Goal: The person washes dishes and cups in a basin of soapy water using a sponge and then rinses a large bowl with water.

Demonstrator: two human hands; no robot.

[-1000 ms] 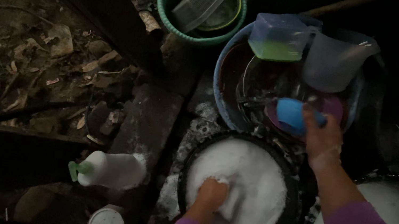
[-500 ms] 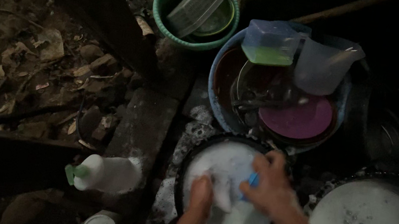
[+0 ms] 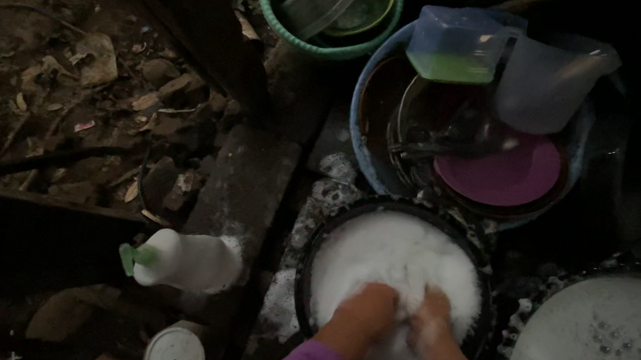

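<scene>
Foam-filled black basin [image 3: 329, 233] sits lower centre w/ both hands in the suds: left hand [image 3: 368, 308] and right hand [image 3: 430, 313], side by side, nearly touching. Can't tell grip or what they hold, fingers buried in foam. Blue tub of dishes [image 3: 362, 139] lies straight above, nearer right hand.

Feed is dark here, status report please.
Left hand and right hand both sunk in foam basin. Any held item hidden. Purple plate beyond, nothing in the way.

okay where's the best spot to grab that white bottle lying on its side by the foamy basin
Grip the white bottle around its wide body, coming down from above. It lies flat with its green cap pointing left, so the rounded middle is exposed; the cap end looks too small to hold firmly.
</scene>
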